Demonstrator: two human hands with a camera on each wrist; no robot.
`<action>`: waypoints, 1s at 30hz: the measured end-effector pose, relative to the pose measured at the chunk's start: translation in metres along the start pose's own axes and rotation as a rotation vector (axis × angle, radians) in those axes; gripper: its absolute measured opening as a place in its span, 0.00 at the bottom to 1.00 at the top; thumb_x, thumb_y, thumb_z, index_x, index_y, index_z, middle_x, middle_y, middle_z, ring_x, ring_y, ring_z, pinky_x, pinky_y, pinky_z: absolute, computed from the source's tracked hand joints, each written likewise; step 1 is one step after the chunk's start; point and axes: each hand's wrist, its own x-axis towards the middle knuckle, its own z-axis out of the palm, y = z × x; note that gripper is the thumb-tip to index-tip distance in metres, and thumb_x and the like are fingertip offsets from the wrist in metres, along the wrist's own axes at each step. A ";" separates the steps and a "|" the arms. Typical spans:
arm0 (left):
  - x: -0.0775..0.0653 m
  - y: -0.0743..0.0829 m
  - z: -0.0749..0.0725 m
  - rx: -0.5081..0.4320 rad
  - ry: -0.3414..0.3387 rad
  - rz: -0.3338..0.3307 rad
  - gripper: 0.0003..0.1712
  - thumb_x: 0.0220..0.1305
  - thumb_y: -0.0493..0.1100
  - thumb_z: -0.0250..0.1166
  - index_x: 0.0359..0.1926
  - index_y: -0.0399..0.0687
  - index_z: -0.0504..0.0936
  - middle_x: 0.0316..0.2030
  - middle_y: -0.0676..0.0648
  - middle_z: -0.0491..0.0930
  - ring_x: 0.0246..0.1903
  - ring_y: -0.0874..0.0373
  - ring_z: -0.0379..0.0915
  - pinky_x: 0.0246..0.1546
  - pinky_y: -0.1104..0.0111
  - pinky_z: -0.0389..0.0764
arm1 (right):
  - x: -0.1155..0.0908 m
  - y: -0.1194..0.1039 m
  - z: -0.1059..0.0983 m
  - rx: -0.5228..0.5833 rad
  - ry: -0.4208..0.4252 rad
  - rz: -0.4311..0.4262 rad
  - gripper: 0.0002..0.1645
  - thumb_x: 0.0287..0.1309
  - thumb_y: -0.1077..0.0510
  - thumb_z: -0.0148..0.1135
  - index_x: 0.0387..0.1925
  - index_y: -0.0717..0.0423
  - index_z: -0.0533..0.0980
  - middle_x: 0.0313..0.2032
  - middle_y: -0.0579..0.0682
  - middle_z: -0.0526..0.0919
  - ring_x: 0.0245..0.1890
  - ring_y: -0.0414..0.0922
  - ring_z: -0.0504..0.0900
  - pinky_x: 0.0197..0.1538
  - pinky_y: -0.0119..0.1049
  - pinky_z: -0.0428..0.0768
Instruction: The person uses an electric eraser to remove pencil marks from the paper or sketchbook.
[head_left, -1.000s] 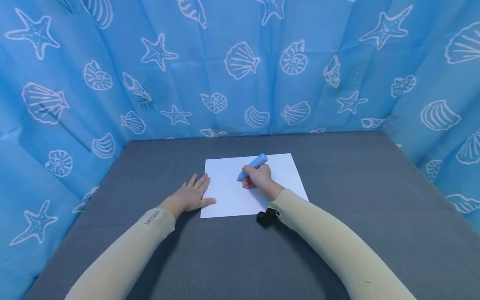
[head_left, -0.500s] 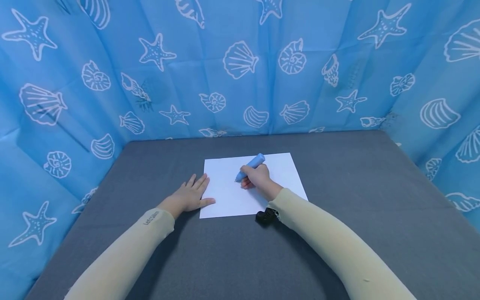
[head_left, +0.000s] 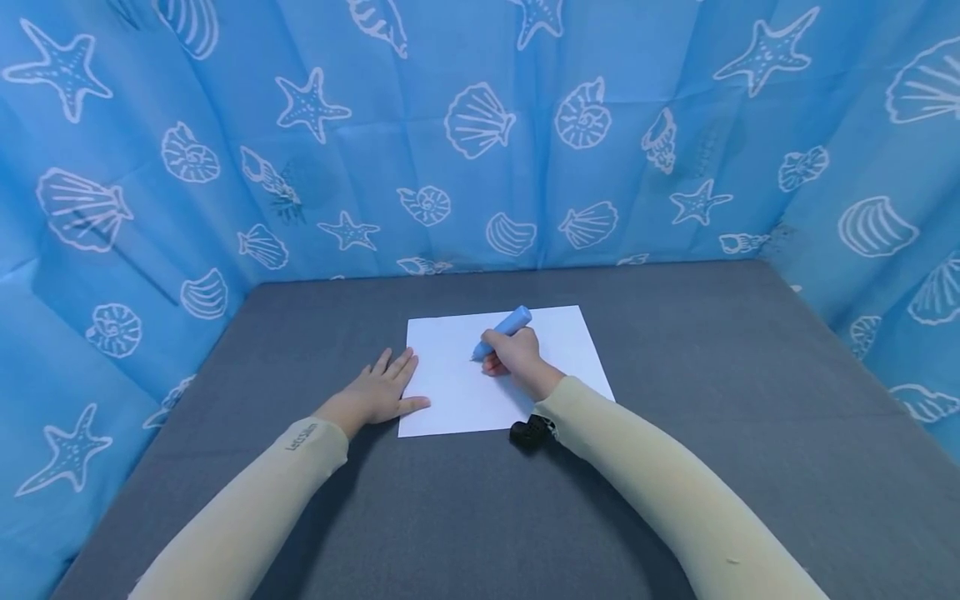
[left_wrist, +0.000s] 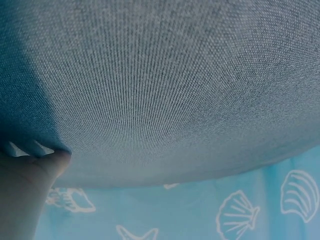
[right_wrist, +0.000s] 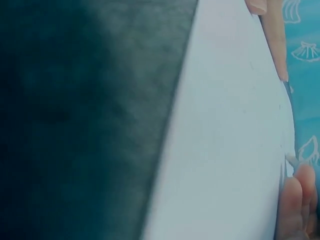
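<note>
A sheet of white paper (head_left: 442, 408) lies on the grey cloth. On its left edge rests my left hand (head_left: 372, 393), palm down, fingers spread, with thumb and fingertips on the paper. My right hand (head_left: 519, 354) is over the middle of the sheet and grips a thick blue pen (head_left: 517, 319), leaning with its tip down at the paper. In the right wrist view, the curled fingers (right_wrist: 291, 200) and the pen's pale tip show at the right edge, beside faint small marks on the paper. The left wrist view catches only part of the left hand (left_wrist: 30, 185).
Grey cloth (head_left: 712, 358) covers the table around the sheet. A blue curtain (head_left: 480, 192) printed with white shells and starfish hangs behind and along both sides. Under the right cuff, a small black device (head_left: 529, 433) sits at the wrist, near the paper's front edge.
The pen tip has shifted slightly left and then back right and away over the paper, with the right hand's grip kept. The left hand stays in place on the sheet.
</note>
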 end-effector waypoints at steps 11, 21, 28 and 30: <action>0.000 0.000 0.000 0.007 0.004 0.001 0.51 0.69 0.70 0.44 0.77 0.41 0.40 0.76 0.40 0.36 0.73 0.36 0.27 0.68 0.41 0.42 | -0.002 -0.005 -0.008 0.006 -0.058 0.074 0.16 0.64 0.56 0.60 0.41 0.68 0.74 0.19 0.53 0.79 0.16 0.41 0.80 0.25 0.31 0.81; 0.000 -0.001 0.001 0.016 0.010 -0.004 0.51 0.69 0.71 0.44 0.77 0.41 0.40 0.76 0.40 0.36 0.73 0.36 0.28 0.68 0.41 0.42 | -0.002 -0.008 -0.011 0.013 -0.082 0.111 0.19 0.63 0.55 0.62 0.45 0.67 0.73 0.22 0.54 0.80 0.18 0.42 0.81 0.27 0.32 0.82; 0.000 -0.001 0.000 0.016 0.005 0.001 0.51 0.69 0.71 0.44 0.77 0.41 0.40 0.76 0.40 0.36 0.73 0.36 0.28 0.68 0.41 0.42 | -0.002 -0.008 -0.010 0.021 -0.075 0.106 0.16 0.62 0.57 0.60 0.43 0.68 0.74 0.21 0.54 0.80 0.17 0.42 0.80 0.26 0.32 0.82; 0.001 -0.001 0.000 0.020 0.006 0.002 0.51 0.69 0.71 0.44 0.77 0.41 0.40 0.76 0.40 0.37 0.73 0.36 0.28 0.68 0.41 0.43 | -0.002 -0.008 -0.010 0.009 -0.068 0.105 0.16 0.61 0.57 0.60 0.42 0.68 0.74 0.20 0.54 0.79 0.16 0.42 0.80 0.25 0.32 0.81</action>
